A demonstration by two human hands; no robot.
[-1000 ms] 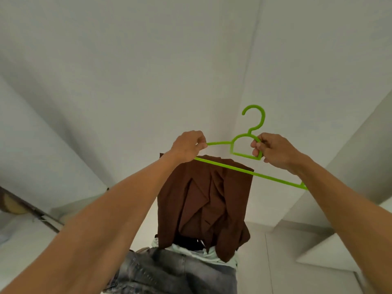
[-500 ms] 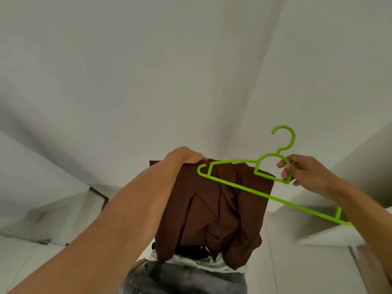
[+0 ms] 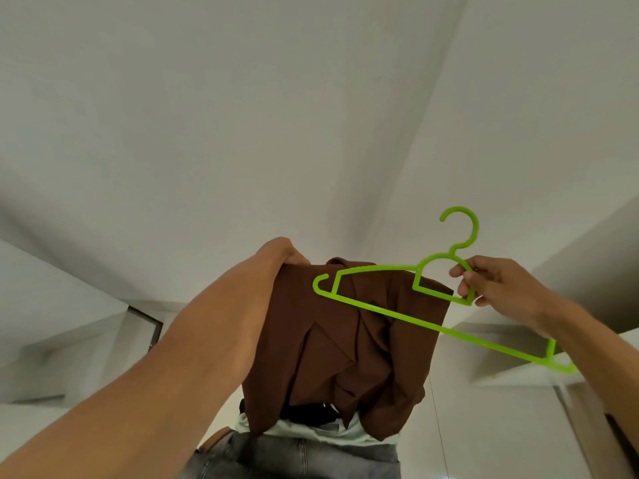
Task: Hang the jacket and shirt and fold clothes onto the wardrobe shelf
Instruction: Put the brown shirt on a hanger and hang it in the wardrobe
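The task looks to be at an early stage; nothing is hung yet. The left hand holds the brown jacket up by its top edge, with the fingers mostly hidden behind the cloth, so the jacket dangles in loose folds at the middle of the view. The right hand pinches the green hanger at the small frame below its hook, thumb and fingers closed round the plastic. The hanger tilts down to the right, and its left end lies across the front of the jacket rather than inside a shoulder (so the jacket is not on it, as far as I can judge). Below the jacket lies a heap of other clothes: something black, a pale green garment that may be the shirt, and grey jeans, none of them folded. Still left, by my reading: threading the hanger into the jacket, hanging it, hanging the shirt, then folding the rest onto the shelf; no rail is in view.
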